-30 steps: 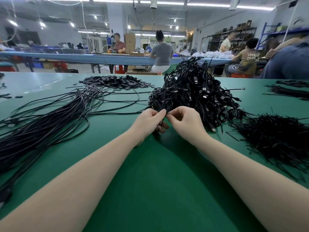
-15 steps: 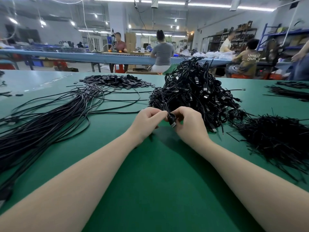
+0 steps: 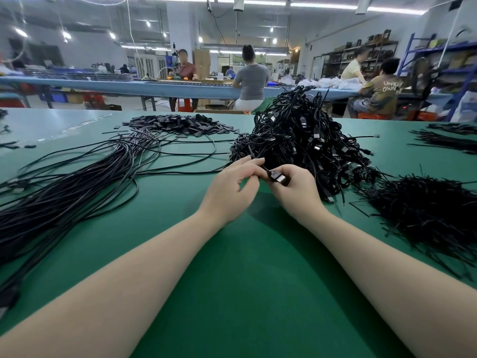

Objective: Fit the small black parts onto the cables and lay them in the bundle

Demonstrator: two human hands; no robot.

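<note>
- Cable end with its connector plug [image 3: 278, 177] sits between the two hands, just in front of the tall tangled cable pile [image 3: 304, 146] on the green table [image 3: 258, 293].
- Right hand [image 3: 296, 188] curls its fingers round the plug, metal tip pointing toward the lower right; left hand [image 3: 232, 186] pinches the thin cable just behind it between thumb and fingertips. The hands are close together, almost touching.
- Whether a small black part is already on this cable I cannot tell; fingers hide the spot.
- Loose small black parts [image 3: 180, 124] lie in a flat heap at the far side of the table, well apart from the hands.
- Finished straight bundle [image 3: 64, 200] fans out along the left side; a heap of thin black ties [image 3: 426, 213] lies on the right.
- To do this step well, I judge the right hand should hold the plug steady while the left draws the cable free of the pile without dragging neighbours along, then keep it straight so the part slides on squarely.
- Compared with half a second earlier, the plug has turned more into view and sits lower in the right hand, and the left hand's fingers have opened out along the cable. A second ago both hands were pressed fingertip to fingertip at the pile's edge, with no plug visible.
</note>
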